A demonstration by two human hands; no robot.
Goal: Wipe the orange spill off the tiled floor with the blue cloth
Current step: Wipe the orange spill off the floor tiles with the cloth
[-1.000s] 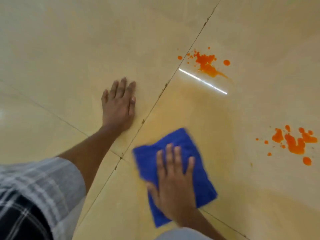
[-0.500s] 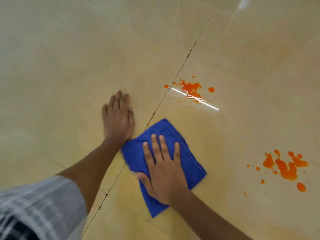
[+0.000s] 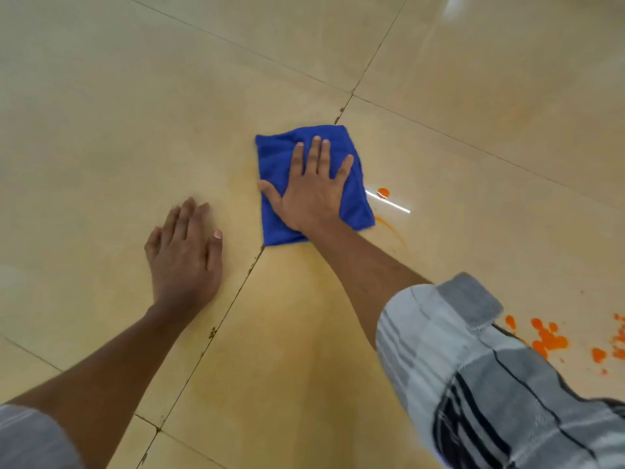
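Observation:
The folded blue cloth lies flat on the beige tiled floor, over a tile joint. My right hand presses down on it, palm flat and fingers spread. One orange drop and a thin orange streak show just right of the cloth; the rest of that spill patch is hidden under it. A second orange spill patch sits at the lower right, partly behind my sleeve. My left hand rests flat on the floor, left of the cloth, holding nothing.
A faint yellowish smear spreads over the tile below the cloth. Dark grout lines cross the floor diagonally. My striped grey sleeve fills the lower right corner.
My right hand has pushed the blue cloth forward and to the right, onto the far orange patch, covering most of it. The view has shifted forward; my left hand stays planted.

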